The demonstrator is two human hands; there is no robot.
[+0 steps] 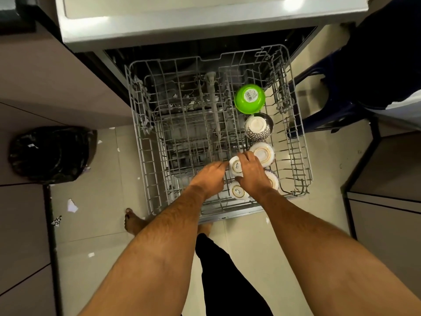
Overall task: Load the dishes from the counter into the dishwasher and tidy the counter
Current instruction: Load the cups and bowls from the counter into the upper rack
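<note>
Gripping a small white ceramic cup (235,168) turned base-up, the right hand (251,173) curls its fingers and thumb round the glossy wall, holding it over the front right part of the grey wire dishwasher rack (145,124). The left hand (210,176) reaches in just beside it, fingertips bent toward the cup's side; whether they touch it cannot be told. Another matching cup (238,190) sits inverted below, and behind run a round cream bowl (262,153), a patterned bowl (258,126) and a smooth green plastic bowl (250,98).
</note>
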